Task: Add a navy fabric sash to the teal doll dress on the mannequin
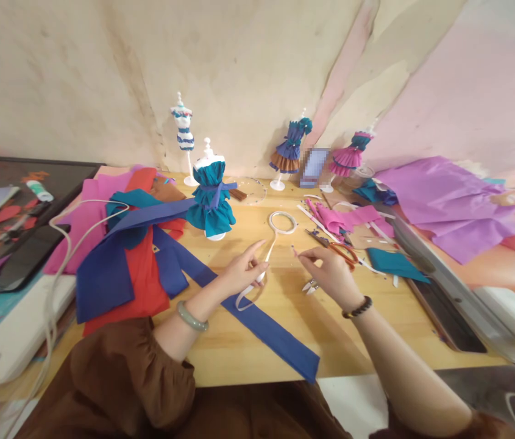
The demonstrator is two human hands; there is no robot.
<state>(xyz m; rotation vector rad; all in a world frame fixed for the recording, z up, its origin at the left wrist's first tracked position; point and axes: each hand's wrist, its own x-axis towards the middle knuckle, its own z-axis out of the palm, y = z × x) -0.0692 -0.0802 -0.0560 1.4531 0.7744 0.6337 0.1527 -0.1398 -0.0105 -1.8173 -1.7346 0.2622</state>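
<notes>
Pinches white tape w/ L hand, ctr of frame, above counter; holds tiny pink scrap w/ R hand, ctr-right, apart from L. May twist tape if pulled w/ slack loop; may lose scrap nr. snips, given fingertip-only grip.

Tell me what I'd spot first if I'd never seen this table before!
Probably the frilly teal dress on a little white stand, just beyond the left hand. Next, maybe the long blue strip slanting down to the table's near edge, and the big light-purple cloth spread out on the right.
</notes>
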